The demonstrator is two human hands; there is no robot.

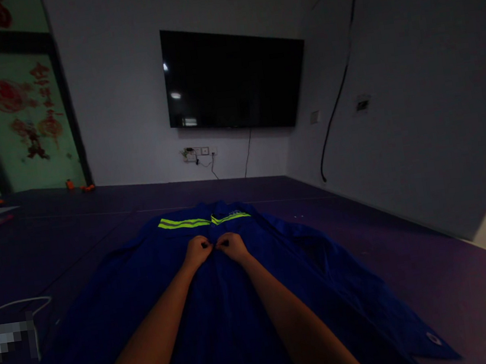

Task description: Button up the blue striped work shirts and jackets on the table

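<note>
A blue work jacket with yellow-green reflective stripes lies spread flat on the dark purple floor, its collar end pointing away from me. My left hand and my right hand meet at the jacket's front opening, just below the stripes. Each hand is closed in a pinch on the fabric edge at the centre line, knuckles almost touching. What sits between the fingertips is too dark to make out. Both forearms stretch out over the jacket's lower half.
A black wall-mounted television hangs ahead, with sockets and cables under it. A white cable loops on the floor at the left. Small orange items lie by the glass door. A grey wall runs along the right.
</note>
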